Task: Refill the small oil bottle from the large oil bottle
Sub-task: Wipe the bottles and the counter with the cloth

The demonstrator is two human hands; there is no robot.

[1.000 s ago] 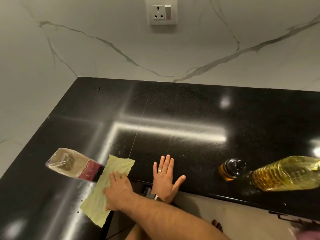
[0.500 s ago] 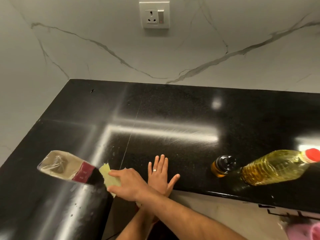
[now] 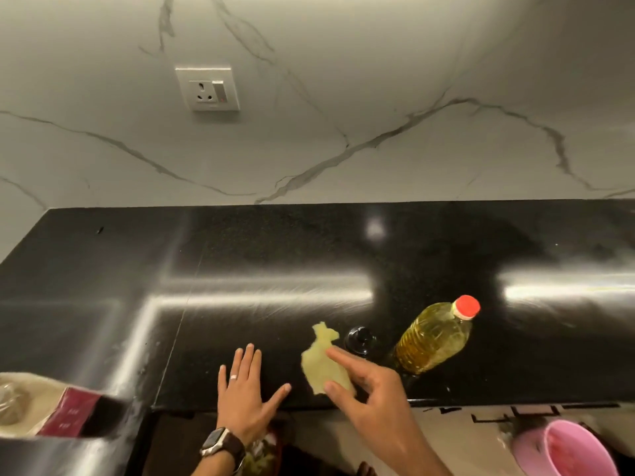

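Small oil bottle [image 3: 359,339]: dark cap uppermost, standing on the black counter [image 3: 275,255] near its front edge; body largely hidden from above; the cloth lies just left of it, the large bottle just right.
Large oil bottle [image 3: 433,337]: red cap on; yellow oil inside; stands just beside the small bottle, apart from it.
Right hand [image 3: 372,389]: index finger and thumb pinch a pale yellow cloth [image 3: 323,364]; the index fingertip reaches close to the small bottle; contact cannot be told.
Left hand [image 3: 244,389]: flat on the counter, fingers straight and spread, grasping nothing; ring and wristwatch [image 3: 221,443] worn.
Obstructions: the cloth and right hand crowd the small bottle's left side.
Surroundings: plastic packet [image 3: 37,403] with a maroon label at the lower left; pink bucket [image 3: 567,448] below the counter at the right; wall socket [image 3: 207,88] on the marble wall.
Edges: both hands and both bottles sit close to the front edge.
Open room: bare counter behind the bottles to the wall, and to the right of the large bottle.
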